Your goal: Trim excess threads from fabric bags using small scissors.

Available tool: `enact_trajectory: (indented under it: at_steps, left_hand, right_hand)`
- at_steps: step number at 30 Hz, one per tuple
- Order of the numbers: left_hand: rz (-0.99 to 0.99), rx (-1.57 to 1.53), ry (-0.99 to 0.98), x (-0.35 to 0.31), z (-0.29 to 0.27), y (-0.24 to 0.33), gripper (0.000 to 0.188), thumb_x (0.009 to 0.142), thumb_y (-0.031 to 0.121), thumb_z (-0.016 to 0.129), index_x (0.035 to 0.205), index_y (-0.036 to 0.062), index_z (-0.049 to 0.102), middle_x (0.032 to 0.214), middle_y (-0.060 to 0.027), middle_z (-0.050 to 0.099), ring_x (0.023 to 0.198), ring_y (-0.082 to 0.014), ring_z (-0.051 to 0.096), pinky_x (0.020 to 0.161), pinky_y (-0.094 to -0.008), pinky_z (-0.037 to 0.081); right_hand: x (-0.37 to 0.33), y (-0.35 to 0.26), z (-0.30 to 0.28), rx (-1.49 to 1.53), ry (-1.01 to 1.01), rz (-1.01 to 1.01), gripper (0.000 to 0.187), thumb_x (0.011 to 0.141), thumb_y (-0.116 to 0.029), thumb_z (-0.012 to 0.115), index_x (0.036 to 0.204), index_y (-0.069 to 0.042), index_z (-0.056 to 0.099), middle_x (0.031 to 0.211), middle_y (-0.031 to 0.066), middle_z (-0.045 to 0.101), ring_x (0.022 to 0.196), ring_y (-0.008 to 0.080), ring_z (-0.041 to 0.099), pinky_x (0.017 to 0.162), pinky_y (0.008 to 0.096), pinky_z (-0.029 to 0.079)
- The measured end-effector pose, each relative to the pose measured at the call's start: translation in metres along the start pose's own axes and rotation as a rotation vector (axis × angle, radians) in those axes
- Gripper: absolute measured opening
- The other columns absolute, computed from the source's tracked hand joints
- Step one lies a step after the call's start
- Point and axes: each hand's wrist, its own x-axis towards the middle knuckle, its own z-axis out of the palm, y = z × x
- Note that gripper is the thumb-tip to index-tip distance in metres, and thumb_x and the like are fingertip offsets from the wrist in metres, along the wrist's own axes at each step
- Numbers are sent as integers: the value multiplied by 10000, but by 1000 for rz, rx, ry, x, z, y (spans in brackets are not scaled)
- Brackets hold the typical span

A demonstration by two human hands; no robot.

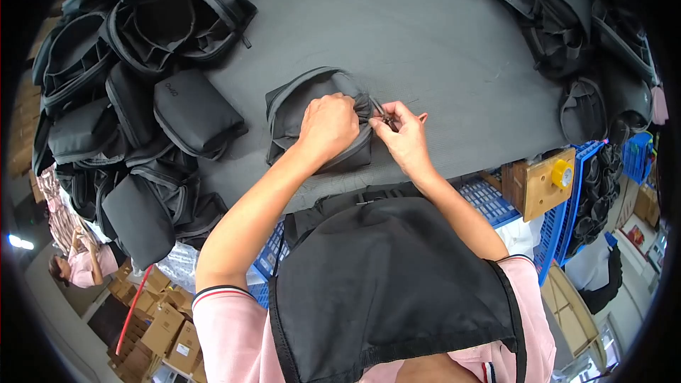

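Observation:
A black zippered pouch (289,117) lies opened on the dark grey table in front of me, its curved rim facing up. My left hand (330,126) is closed on the pouch's inner fabric, bunching it up near the right side of the opening. Right beside it, my right hand (403,136) pinches a small dark metal tool (385,118) that looks like thread snips. Its tip is against the gathered fabric edge. The fingers hide most of the tool and the exact spot where it meets the cloth.
Similar black pouches (198,110) are heaped along the table's left side, with more black pouches (560,18) at the far right. A wooden block (535,191) holding a yellow tape roll stands by the near right edge. Blue crates (560,230) and cardboard boxes (164,328) sit below; another person (89,266) is at left.

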Motion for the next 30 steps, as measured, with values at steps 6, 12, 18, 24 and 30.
enact_trajectory:
  at_steps: [6,12,18,24,30]
  left_hand:
    - [-136,-135,47,-13,-3,11,166,771,115,576,770,-48,606,800,-221,611,758,-381,603,697,-458,473]
    - [-129,-146,153,-11,10,7,174,768,117,597,731,-53,592,777,-209,610,743,-377,603,680,-442,476]
    - [-179,-189,130,-6,12,4,230,768,157,601,701,-62,578,737,-236,597,709,-404,589,647,-452,456]
    - [-208,-220,93,-1,12,4,258,768,187,597,714,-65,593,743,-245,602,710,-399,596,654,-442,462]
    - [-222,-240,99,-1,11,1,248,771,194,594,741,-52,614,756,-233,612,718,-390,602,667,-440,466]
  right_hand:
    - [2,-2,-1,136,-18,158,159,784,-58,665,898,26,592,820,30,639,746,59,581,679,211,462]
    - [4,-12,1,117,-21,236,120,794,-61,657,878,10,607,792,-3,615,703,38,537,647,202,443]
    - [10,-23,-2,235,-36,370,123,784,-63,663,885,-1,628,685,-40,569,601,43,486,584,201,424]
    - [8,-27,-16,-99,-94,275,228,766,-97,675,970,-13,616,743,0,615,711,81,590,615,246,469]
    - [-6,-56,-30,-720,-102,-326,322,747,-148,690,1042,-78,582,845,56,596,720,225,609,622,324,464]
